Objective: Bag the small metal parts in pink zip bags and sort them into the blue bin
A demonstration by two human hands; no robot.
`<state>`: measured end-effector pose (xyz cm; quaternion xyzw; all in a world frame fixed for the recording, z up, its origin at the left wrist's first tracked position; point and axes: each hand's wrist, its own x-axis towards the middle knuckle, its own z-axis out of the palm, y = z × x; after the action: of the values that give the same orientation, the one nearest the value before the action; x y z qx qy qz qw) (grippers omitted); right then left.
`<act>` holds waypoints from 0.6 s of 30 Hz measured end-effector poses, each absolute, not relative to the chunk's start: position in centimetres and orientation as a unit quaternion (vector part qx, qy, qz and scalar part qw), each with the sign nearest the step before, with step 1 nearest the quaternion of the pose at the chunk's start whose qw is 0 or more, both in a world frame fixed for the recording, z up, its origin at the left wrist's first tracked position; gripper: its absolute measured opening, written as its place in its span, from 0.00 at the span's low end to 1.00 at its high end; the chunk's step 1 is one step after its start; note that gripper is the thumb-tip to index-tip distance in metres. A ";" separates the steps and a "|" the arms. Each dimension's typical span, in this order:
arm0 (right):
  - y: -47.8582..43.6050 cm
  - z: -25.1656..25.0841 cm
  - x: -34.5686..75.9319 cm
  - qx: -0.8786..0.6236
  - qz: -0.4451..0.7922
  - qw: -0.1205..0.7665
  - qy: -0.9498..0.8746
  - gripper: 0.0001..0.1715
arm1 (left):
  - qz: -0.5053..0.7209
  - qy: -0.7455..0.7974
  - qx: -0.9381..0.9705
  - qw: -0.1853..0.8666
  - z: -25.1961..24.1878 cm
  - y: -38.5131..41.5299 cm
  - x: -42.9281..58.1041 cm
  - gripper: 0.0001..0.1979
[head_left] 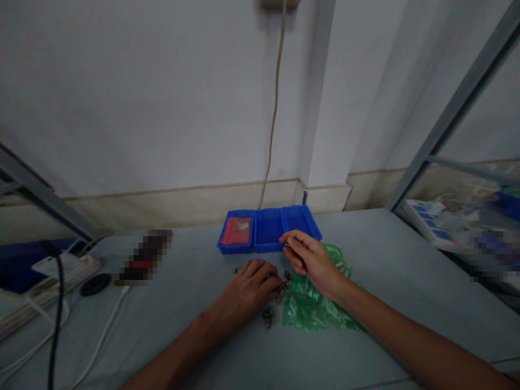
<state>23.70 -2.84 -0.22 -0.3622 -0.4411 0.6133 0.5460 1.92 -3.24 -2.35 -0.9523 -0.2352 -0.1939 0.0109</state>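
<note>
My left hand (249, 287) rests knuckles-up on the grey table (406, 281), fingers curled over small dark metal parts (268, 316) scattered beside it. My right hand (311, 260) is raised a little above a green plastic bag (312, 306), thumb and fingers pinched on a small dark piece that I cannot name. It hovers just in front of three blue bins (269, 229) standing side by side at the table's back edge. The left bin holds a red sheet (236, 231) with a small pale item on it.
A beige cable (274, 108) hangs down the white wall behind the bins. At the left lie a power strip (65, 266), white and black cords, and a black round disc (95, 284). Grey metal frame bars stand at both sides; a cluttered neighbouring bench (447, 222) is at right.
</note>
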 end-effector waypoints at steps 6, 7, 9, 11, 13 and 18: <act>-2.8 -0.2 23.6 -0.359 0.614 0.549 -0.439 0.17 | -0.196 -0.229 -0.953 0.009 -2.0 -3.4 1.9 0.06; -2.8 -0.1 23.6 -0.359 0.614 0.549 -0.439 0.17 | -0.197 -0.228 -0.953 0.011 -2.0 -3.4 1.9 0.06; -2.9 -0.1 23.6 -0.357 0.615 0.549 -0.439 0.17 | -0.193 -0.230 -0.954 0.014 -2.0 -3.3 1.9 0.05; -2.9 -0.1 23.6 -0.354 0.616 0.548 -0.441 0.16 | -0.182 -0.237 -0.954 0.008 -1.9 -3.4 1.8 0.06; -2.9 -0.2 23.7 -0.354 0.616 0.548 -0.442 0.16 | -0.172 -0.246 -0.954 -0.002 -1.8 -3.4 1.8 0.07; -2.8 -0.3 23.7 -0.348 0.615 0.551 -0.444 0.16 | -0.166 -0.255 -0.953 -0.001 -1.5 -3.5 1.7 0.10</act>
<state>23.72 -2.78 -0.27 -0.3479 -0.4443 0.6146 0.5513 1.74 -3.51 -1.49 -0.9525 -0.2555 -0.1658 -0.0014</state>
